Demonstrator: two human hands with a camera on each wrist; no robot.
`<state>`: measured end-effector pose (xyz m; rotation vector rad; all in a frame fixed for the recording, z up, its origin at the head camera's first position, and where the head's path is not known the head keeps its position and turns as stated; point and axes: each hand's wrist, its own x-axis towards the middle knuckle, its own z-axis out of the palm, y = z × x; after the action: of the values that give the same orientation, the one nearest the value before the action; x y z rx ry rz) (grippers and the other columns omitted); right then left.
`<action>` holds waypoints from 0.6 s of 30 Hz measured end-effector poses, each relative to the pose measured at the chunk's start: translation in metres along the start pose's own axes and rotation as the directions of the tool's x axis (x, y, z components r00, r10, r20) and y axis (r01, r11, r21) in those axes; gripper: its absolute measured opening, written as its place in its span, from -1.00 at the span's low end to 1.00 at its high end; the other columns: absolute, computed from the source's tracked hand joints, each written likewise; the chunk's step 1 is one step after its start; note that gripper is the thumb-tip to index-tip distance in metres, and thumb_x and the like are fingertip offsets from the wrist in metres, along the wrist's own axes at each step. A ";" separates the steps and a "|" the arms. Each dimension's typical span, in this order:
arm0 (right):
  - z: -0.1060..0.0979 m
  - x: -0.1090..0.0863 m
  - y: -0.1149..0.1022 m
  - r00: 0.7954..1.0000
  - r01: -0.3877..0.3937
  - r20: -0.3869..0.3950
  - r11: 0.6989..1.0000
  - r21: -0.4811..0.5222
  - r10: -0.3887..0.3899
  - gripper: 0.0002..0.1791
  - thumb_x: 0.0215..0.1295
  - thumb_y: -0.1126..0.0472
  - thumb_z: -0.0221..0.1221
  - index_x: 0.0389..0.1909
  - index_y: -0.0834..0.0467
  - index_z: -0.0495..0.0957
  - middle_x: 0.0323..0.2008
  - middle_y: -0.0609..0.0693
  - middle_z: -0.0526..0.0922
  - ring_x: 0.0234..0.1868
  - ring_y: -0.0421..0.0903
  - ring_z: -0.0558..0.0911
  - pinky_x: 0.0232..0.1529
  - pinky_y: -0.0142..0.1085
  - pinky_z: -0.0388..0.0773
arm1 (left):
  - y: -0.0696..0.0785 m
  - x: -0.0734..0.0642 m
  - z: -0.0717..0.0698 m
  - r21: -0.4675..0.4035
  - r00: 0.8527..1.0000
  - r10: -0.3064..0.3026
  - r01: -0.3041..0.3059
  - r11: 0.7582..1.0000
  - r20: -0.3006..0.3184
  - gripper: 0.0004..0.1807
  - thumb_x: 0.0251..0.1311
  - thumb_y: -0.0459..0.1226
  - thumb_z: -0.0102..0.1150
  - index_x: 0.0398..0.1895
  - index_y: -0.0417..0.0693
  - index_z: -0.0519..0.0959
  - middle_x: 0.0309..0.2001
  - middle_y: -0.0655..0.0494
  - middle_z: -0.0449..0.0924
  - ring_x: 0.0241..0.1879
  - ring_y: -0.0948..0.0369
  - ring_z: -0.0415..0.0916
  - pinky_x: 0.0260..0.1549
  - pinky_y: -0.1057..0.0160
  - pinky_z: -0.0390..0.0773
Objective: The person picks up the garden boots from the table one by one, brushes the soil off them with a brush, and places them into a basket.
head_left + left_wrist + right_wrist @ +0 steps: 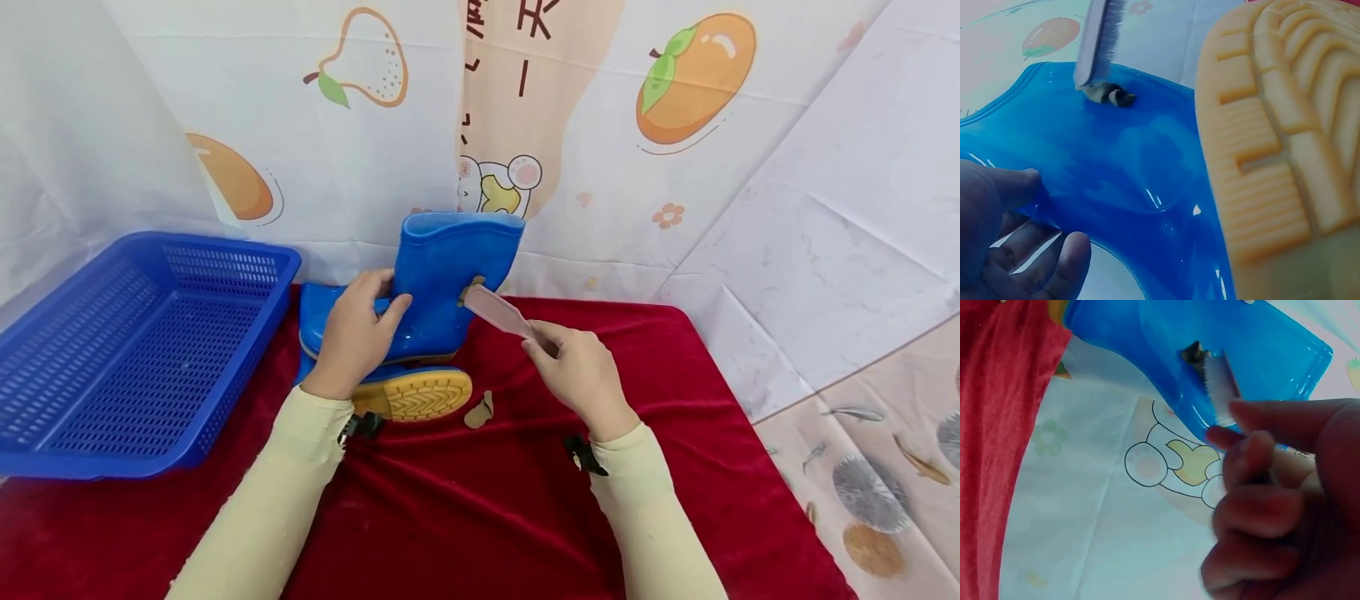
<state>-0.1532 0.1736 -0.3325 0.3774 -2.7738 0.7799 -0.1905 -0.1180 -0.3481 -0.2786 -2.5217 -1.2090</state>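
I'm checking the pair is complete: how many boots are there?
2. The upright boot stands behind; the other boot lies on its side just in front, partly hidden by the left hand. No others show.

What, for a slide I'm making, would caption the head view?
Left fingers touch a boot while right fingers hold a brush to the brown lump on it.

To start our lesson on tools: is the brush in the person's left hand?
No, the head view shows the right hand gripping the brush.

Glossy, smooth boot (429,271), velvety cloth (465,517)
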 end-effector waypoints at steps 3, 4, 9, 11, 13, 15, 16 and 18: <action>0.005 0.002 0.000 0.998 0.063 -0.020 0.998 0.021 -0.063 -0.61 0.38 0.13 0.35 0.20 0.05 0.70 -0.32 -0.03 0.79 -0.63 -0.18 0.38 -0.58 -0.27 0.34 | -0.001 -0.001 0.000 -0.003 1.000 0.018 -0.018 1.000 -0.006 -0.53 0.51 -0.14 0.15 0.35 -0.21 0.48 0.18 -0.15 0.56 0.17 -0.06 0.55 0.06 -0.17 0.63; 0.007 0.003 0.000 0.997 0.080 -0.026 0.996 0.026 -0.079 -0.61 0.39 0.14 0.35 0.21 0.06 0.69 -0.34 -0.02 0.78 -0.64 -0.19 0.36 -0.60 -0.27 0.33 | -0.001 -0.002 0.000 -0.002 1.000 0.024 -0.024 1.000 -0.007 -0.53 0.51 -0.15 0.16 0.34 -0.22 0.49 0.18 -0.15 0.57 0.15 -0.06 0.56 0.05 -0.16 0.64; 0.012 0.003 0.000 0.995 0.089 -0.056 0.995 0.034 -0.087 -0.61 0.38 0.15 0.35 0.21 0.05 0.69 -0.40 -0.05 0.75 -0.65 -0.20 0.34 -0.62 -0.29 0.30 | 0.001 -0.001 0.001 0.003 0.999 0.041 -0.041 0.999 -0.001 -0.52 0.50 -0.14 0.17 0.34 -0.23 0.49 0.17 -0.16 0.57 0.14 -0.06 0.57 0.03 -0.15 0.66; 0.011 0.002 -0.001 0.997 0.064 -0.053 0.997 0.040 -0.061 -0.62 0.39 0.14 0.35 0.19 0.04 0.70 -0.44 -0.08 0.72 -0.64 -0.19 0.34 -0.63 -0.28 0.30 | 0.000 -0.001 0.001 -0.001 0.999 0.039 -0.039 0.999 0.001 -0.52 0.51 -0.14 0.16 0.34 -0.23 0.48 0.18 -0.17 0.56 0.14 -0.07 0.57 0.05 -0.16 0.65; 0.009 0.001 -0.001 0.999 0.029 -0.039 0.999 0.043 -0.028 -0.64 0.40 0.12 0.33 0.18 0.03 0.70 -0.49 -0.10 0.67 -0.64 -0.18 0.34 -0.63 -0.28 0.29 | 0.000 0.000 0.001 -0.003 0.999 0.036 -0.036 0.999 0.000 -0.52 0.51 -0.14 0.16 0.35 -0.24 0.48 0.17 -0.17 0.56 0.14 -0.07 0.56 0.05 -0.17 0.65; 0.006 0.000 -0.001 1.000 -0.009 -0.017 0.999 0.046 0.010 -0.65 0.41 0.11 0.32 0.18 0.02 0.70 -0.51 -0.11 0.65 -0.64 -0.17 0.35 -0.62 -0.27 0.29 | 0.000 0.000 0.001 -0.005 0.999 0.032 -0.032 0.999 -0.002 -0.52 0.51 -0.15 0.15 0.35 -0.24 0.48 0.16 -0.17 0.56 0.14 -0.07 0.56 0.06 -0.17 0.64; 0.004 0.000 -0.001 1.000 -0.025 -0.003 0.999 0.043 0.025 -0.65 0.41 0.10 0.31 0.18 0.02 0.70 -0.49 -0.11 0.66 -0.64 -0.16 0.36 -0.61 -0.26 0.30 | 0.000 0.000 0.001 -0.006 1.000 0.030 -0.030 1.000 -0.004 -0.52 0.51 -0.15 0.15 0.35 -0.24 0.48 0.16 -0.17 0.57 0.14 -0.07 0.56 0.06 -0.17 0.63; 0.001 -0.001 -0.002 0.998 -0.053 0.018 0.998 0.028 0.053 -0.64 0.42 0.09 0.30 0.18 0.02 0.70 -0.41 -0.09 0.73 -0.60 -0.15 0.41 -0.56 -0.24 0.36 | -0.001 0.000 0.000 -0.006 1.000 0.026 -0.026 1.000 -0.006 -0.52 0.51 -0.15 0.16 0.34 -0.24 0.48 0.15 -0.16 0.57 0.14 -0.06 0.56 0.06 -0.16 0.63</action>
<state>-0.1515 0.1719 -0.3324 0.3184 -2.8025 0.8325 -0.1911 -0.1182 -0.3488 -0.3077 -2.5019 -1.2067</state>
